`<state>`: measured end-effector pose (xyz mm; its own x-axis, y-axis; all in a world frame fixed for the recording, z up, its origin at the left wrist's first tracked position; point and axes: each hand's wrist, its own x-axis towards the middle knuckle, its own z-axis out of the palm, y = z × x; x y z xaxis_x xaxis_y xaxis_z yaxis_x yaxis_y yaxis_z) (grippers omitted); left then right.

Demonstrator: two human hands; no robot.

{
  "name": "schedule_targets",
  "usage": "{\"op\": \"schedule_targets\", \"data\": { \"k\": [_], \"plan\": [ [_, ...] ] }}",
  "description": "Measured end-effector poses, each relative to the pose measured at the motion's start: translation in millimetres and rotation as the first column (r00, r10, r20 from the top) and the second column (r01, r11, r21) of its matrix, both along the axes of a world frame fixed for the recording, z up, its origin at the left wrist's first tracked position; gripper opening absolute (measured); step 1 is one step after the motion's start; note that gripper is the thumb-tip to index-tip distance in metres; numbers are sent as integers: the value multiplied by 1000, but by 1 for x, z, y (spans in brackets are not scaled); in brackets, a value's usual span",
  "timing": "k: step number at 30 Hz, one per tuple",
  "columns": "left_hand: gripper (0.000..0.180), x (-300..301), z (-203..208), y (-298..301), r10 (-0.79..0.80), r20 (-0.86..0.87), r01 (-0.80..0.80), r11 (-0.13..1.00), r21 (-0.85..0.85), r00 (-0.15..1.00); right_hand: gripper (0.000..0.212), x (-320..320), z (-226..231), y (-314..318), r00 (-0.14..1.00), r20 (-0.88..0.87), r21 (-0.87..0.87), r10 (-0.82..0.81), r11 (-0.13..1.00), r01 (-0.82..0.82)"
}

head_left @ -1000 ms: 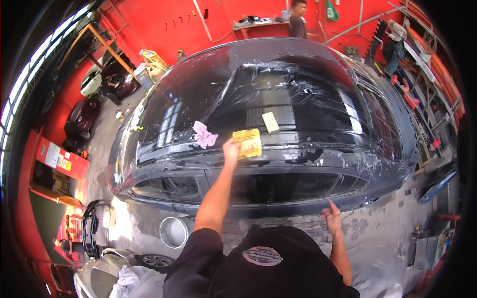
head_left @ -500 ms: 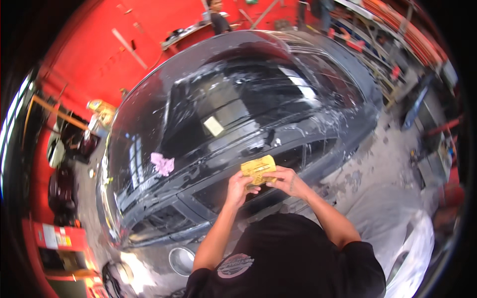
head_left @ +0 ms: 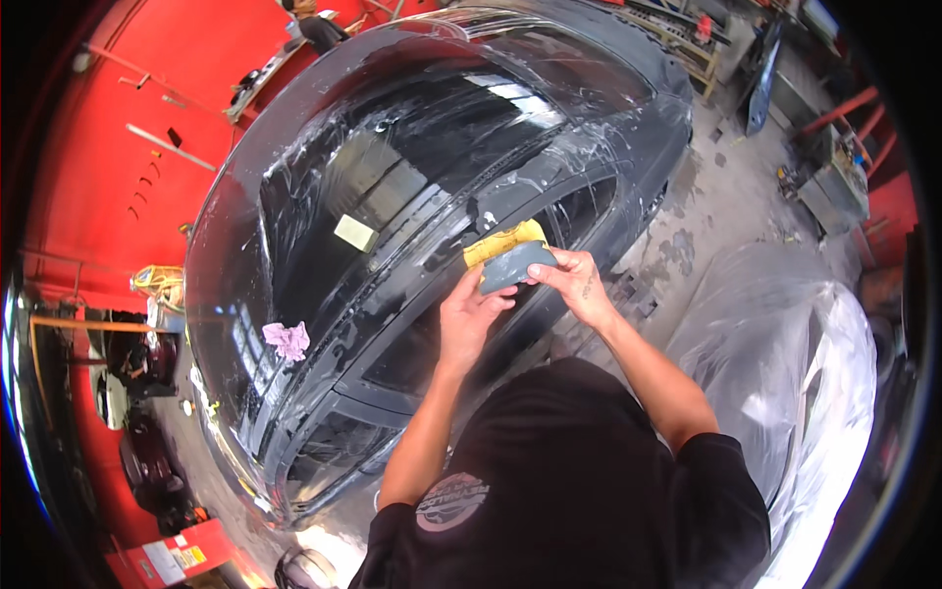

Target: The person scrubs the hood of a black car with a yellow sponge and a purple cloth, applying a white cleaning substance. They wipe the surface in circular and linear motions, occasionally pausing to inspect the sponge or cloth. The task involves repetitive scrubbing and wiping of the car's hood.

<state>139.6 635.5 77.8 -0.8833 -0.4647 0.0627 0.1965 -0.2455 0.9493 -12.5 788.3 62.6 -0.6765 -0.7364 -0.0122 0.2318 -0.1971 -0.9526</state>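
A sheet of sandpaper [head_left: 515,265] is held between my two hands over the near side of a dark car [head_left: 432,250]. Its grey grit side faces up near me, and its yellow printed backing shows curled along the far edge. My left hand [head_left: 469,324] pinches the sheet's left end between thumb and fingers. At the other end, my right hand [head_left: 579,285] grips it with the thumb on top. On the wet, streaked roof lie a pale yellow block [head_left: 355,234] and, farther left, a crumpled pink-purple cloth [head_left: 287,341].
Plastic sheeting [head_left: 775,344] covers something large at my right. Another person [head_left: 319,29] is beyond the car by the red wall [head_left: 128,187]. A metal cabinet [head_left: 834,187] and a blue panel [head_left: 765,79] stand at far right, and car parts [head_left: 147,461] sit at left.
The sandpaper has been turned or unfolded: earlier its yellow backing faced up, now mostly grey shows. The view has shifted, so the car sits farther left in it.
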Motion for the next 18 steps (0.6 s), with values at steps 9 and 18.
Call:
{"op": "schedule_targets", "data": {
  "k": [9,18],
  "plan": [
    [17,13,11,10,16,80,-21,998,58,997,20,52,15,15,982,6,64,-189,980,189],
    [17,49,-6,7,-76,124,64,993,96,989,28,99,6,25,930,181,1,-319,946,324]
  ]
}}
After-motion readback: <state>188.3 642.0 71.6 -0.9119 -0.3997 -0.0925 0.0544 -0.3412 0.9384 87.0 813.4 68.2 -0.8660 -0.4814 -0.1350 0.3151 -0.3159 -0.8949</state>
